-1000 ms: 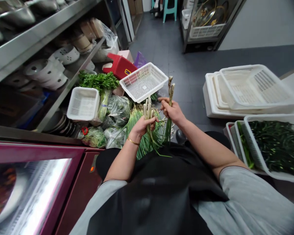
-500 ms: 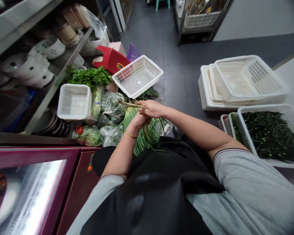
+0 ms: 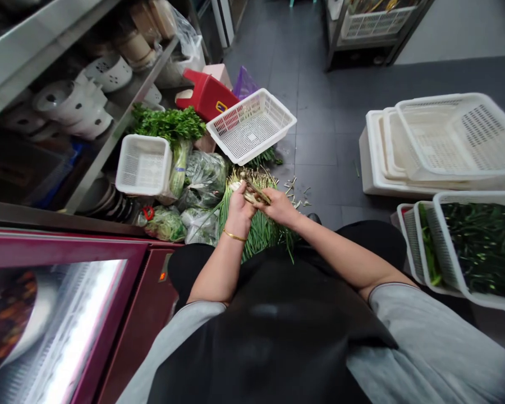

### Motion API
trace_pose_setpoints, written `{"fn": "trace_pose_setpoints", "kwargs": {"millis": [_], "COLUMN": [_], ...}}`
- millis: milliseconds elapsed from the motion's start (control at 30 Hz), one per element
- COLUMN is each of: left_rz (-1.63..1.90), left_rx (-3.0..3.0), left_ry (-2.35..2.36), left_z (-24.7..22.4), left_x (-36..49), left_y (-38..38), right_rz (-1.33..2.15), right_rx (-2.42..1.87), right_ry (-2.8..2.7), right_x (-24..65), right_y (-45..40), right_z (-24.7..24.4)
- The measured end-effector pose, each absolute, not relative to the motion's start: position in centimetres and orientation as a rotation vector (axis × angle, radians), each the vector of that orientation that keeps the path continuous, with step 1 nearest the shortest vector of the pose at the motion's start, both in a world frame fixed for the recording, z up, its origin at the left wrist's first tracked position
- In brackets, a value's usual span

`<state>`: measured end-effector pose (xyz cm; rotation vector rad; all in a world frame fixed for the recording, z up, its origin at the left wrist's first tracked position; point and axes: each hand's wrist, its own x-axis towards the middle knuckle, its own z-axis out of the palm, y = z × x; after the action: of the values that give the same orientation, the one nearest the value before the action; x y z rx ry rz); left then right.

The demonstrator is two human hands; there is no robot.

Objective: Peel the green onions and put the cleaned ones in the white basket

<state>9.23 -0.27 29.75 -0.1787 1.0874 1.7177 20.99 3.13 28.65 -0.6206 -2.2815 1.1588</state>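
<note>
Scallion stalks [image 3: 257,193] lie tilted between left hand [image 3: 239,213] and right hand [image 3: 281,209], the fingers of both gripping them, presumably for steadiness; the scallion heap [image 3: 261,238] spreads beneath, apparently for easy reach, near a white basket [image 3: 240,147].

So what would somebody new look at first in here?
Probably the two hands, left and right, closed around some green onion stalks in the middle, above a big green onion pile. Next, maybe the bright red plastic thing, just past the white basket beyond the pile. Then, at the right edge, the heap of dark green vegetables in another basket.
</note>
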Motion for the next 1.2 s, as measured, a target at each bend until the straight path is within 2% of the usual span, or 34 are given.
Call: {"fn": "trace_pose_setpoints", "kwargs": {"millis": [167, 433, 633, 800, 900, 1067, 1200], "left_rz": [1.796, 1.530, 1.730, 1.634, 1.599, 1.594, 1.523], "left_rx": [-0.086, 0.441, 0.605, 0.718, 0.663, 0.703, 0.824], "left_ry": [1.154, 1.067, 1.319, 1.385, 1.387, 1.408, 1.376], "left_z": [29.5, 31.5, 33.4, 33.3, 32.9, 33.3, 34.4], "left_x": [11.0, 10.1, 8.9, 10.0, 9.4, 7.2, 7.0], "left_y": [-0.5, -1.8, -1.9, -1.0, -1.2, -1.2, 0.3], "right_rz": [1.163, 1.803, 2.264, 2.522, 2.391, 1.733, 1.644], "right_rx": [-0.714, -0.758, -0.808, -0.599, -0.567, -0.847, -0.727], "right_ry": [-2.296, -1.991, -1.721, -1.625, -1.700, -1.876, -2.222], "right_x": [21.5, 20.5, 22.0, 22.1, 23.3, 26.2, 25.8], "right_y": [4.6, 10.1, 9.3, 6.6, 7.3, 9.9, 9.6], "right_z": [30.5, 34.7, 33.3, 31.0, 30.7, 31.7, 31.7]}}
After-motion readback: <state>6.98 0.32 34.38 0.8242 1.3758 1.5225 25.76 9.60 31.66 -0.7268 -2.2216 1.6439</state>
